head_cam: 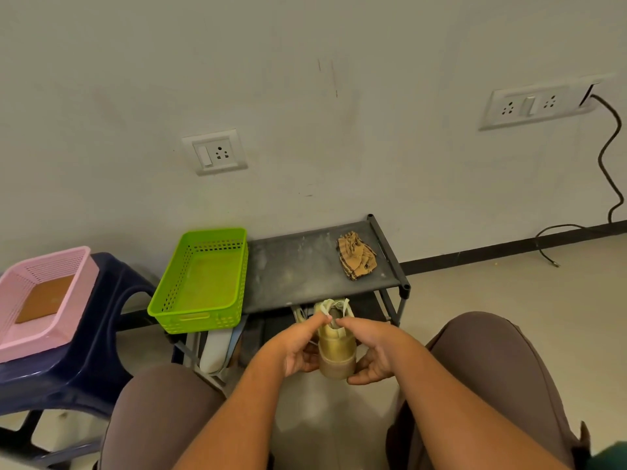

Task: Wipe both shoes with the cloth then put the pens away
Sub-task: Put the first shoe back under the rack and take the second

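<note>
Seated view, knees apart over pale floor. Tan shoe (336, 347) held up between both hands just in front of the dark shoe rack (298, 266), heel toward the camera. Left hand (298, 351) wrapped on the shoe's left side, grip closed on it, thumb up at the collar. Right hand (371, 351) cupped on the right side and sole, grip likewise pinching the shoe. Striped brown cloth (356, 255) crumpled on the rack's dusty top, well apart from the hands. Green basket (200, 283) on the rack's left end. Pink basket (44, 293) on a blue stool (84, 371). Second shoe and pens: cannot tell.
</note>
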